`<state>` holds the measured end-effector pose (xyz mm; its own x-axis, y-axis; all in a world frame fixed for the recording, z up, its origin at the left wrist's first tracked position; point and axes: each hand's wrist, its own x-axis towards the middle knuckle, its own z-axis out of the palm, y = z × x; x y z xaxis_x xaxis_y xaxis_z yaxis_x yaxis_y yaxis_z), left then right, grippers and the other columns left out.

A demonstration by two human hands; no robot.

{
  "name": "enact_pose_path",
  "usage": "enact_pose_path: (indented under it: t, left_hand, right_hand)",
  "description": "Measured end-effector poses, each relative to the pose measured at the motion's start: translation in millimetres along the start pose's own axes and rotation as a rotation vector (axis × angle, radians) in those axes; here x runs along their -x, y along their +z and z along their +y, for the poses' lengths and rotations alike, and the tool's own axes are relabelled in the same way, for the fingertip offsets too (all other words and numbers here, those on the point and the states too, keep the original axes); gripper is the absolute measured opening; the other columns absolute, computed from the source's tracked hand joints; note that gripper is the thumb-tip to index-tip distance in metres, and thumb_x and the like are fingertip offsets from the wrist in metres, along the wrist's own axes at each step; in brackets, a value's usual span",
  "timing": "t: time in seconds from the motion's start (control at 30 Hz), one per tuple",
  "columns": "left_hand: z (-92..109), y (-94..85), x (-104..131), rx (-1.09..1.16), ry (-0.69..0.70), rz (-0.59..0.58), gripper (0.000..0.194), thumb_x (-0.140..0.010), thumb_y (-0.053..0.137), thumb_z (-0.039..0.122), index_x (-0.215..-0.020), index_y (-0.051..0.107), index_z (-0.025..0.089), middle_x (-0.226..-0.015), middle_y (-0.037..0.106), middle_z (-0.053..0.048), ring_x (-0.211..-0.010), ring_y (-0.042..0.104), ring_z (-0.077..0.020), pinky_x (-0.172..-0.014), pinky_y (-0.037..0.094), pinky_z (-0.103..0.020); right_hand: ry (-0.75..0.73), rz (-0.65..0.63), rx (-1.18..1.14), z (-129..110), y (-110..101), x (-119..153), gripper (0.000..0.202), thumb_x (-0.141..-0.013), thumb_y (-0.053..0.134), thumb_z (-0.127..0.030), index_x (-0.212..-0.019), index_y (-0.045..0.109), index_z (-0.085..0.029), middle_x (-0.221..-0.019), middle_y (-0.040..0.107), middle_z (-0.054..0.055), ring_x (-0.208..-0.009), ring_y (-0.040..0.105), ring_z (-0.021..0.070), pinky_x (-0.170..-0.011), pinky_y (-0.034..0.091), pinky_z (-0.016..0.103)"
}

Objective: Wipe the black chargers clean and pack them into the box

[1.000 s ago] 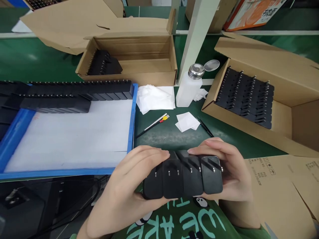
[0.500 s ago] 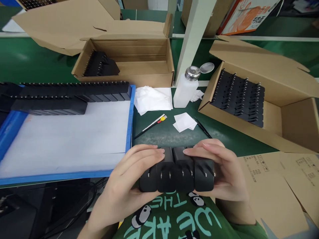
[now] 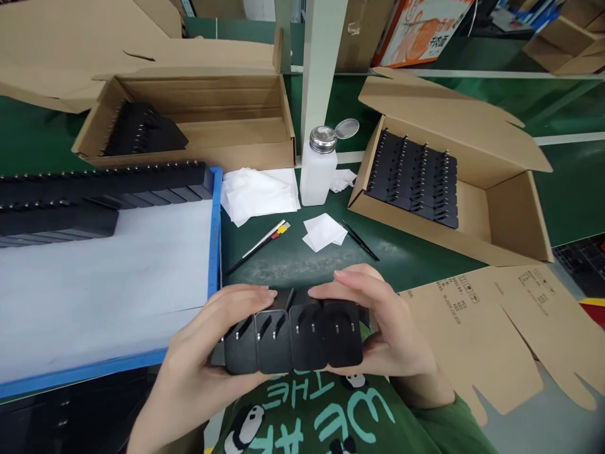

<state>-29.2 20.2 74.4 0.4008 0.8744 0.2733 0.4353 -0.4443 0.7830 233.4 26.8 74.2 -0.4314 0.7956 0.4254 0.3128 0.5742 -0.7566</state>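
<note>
Between my two hands is a row of several black plug adapters [image 3: 274, 340], pressed side by side with their metal prongs facing up toward me. My left hand [image 3: 208, 353] grips the left end, fingers on the far side and thumb along the near side. At the right end my right hand [image 3: 385, 328] holds the row the same way. More black adapters [image 3: 416, 180] stand in rows in the open cardboard box [image 3: 510, 214] on the right. Another group of adapters [image 3: 142, 132] sits in the left part of the back cardboard box [image 3: 236, 135].
On the left, a blue-edged tray [image 3: 155, 284] with a white liner carries long rows of adapters [image 3: 94, 195]. White wipes [image 3: 259, 192], a pump bottle [image 3: 319, 167] with its lid up, a pen-like tool [image 3: 258, 247], paper pieces [image 3: 326, 232] and black tweezers [image 3: 360, 241] lie ahead.
The view has swung to the right, so the boxes and tray appear further left. Both hands still hold the adapter row, whose prong faces now tilt more toward me.
</note>
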Motion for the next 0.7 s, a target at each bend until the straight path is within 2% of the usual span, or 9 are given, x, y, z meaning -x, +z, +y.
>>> enact_pose_path:
  t: [0.2, 0.4, 0.53, 0.6, 0.7]
  left_hand:
    - [-8, 4.9, 0, 0.012, -0.035, -0.017, 0.049, -0.08, 0.08, 0.029, -0.125, 0.06, 0.03, -0.119, 0.071, -0.006, -0.111, 0.068, -0.027, -0.09, 0.061, -0.037]
    - [-14, 9.5, 2, 0.064, -0.077, -0.017, 0.05, -0.08, 0.08, 0.026, -0.126, 0.059, 0.031, -0.123, 0.069, -0.005, -0.116, 0.067, -0.0268, -0.096, 0.059, -0.038]
    - [-20, 12.7, 1, 0.04, -0.117, -0.05, 0.052, -0.08, 0.08, 0.028, -0.127, 0.058, 0.031, -0.123, 0.068, -0.006, -0.117, 0.066, -0.027, -0.094, 0.059, -0.037]
    - [-27, 18.4, 0, -0.011, -0.199, -0.118, 0.052, -0.08, 0.08, 0.033, -0.126, 0.057, 0.031, -0.124, 0.067, -0.006, -0.114, 0.066, -0.0273, -0.09, 0.06, -0.037]
    - [-40, 32.0, -3, -0.069, -0.38, -0.204, 0.046, -0.082, 0.076, 0.038, -0.124, 0.057, 0.03, -0.123, 0.065, -0.006, -0.111, 0.067, -0.0275, -0.088, 0.059, -0.039]
  right_hand:
    - [0.024, -0.034, -0.026, 7, 3, 3, 0.098, -0.075, 0.085, -0.034, -0.153, 0.025, -0.024, -0.122, 0.07, 0.008, -0.103, 0.061, 0.0243, -0.092, 0.051, 0.038]
    - [0.033, -0.048, -0.004, 4, 3, 0, 0.092, -0.082, 0.08, -0.034, -0.154, 0.024, -0.025, -0.126, 0.069, 0.008, -0.103, 0.058, 0.024, -0.091, 0.052, 0.037]
    - [0.056, -0.04, -0.071, 20, 9, 6, 0.095, -0.078, 0.083, -0.033, -0.153, 0.024, -0.026, -0.126, 0.068, 0.008, -0.106, 0.059, 0.0243, -0.097, 0.049, 0.04]
    - [0.14, -0.045, -0.116, 37, 18, 14, 0.095, -0.075, 0.085, -0.034, -0.15, 0.026, -0.027, -0.125, 0.068, 0.009, -0.113, 0.061, 0.0257, -0.1, 0.048, 0.043]
    - [0.356, -0.098, -0.157, 61, 35, 26, 0.086, -0.078, 0.082, -0.033, -0.145, 0.03, -0.028, -0.128, 0.066, 0.011, -0.122, 0.06, 0.0283, -0.095, 0.052, 0.043]
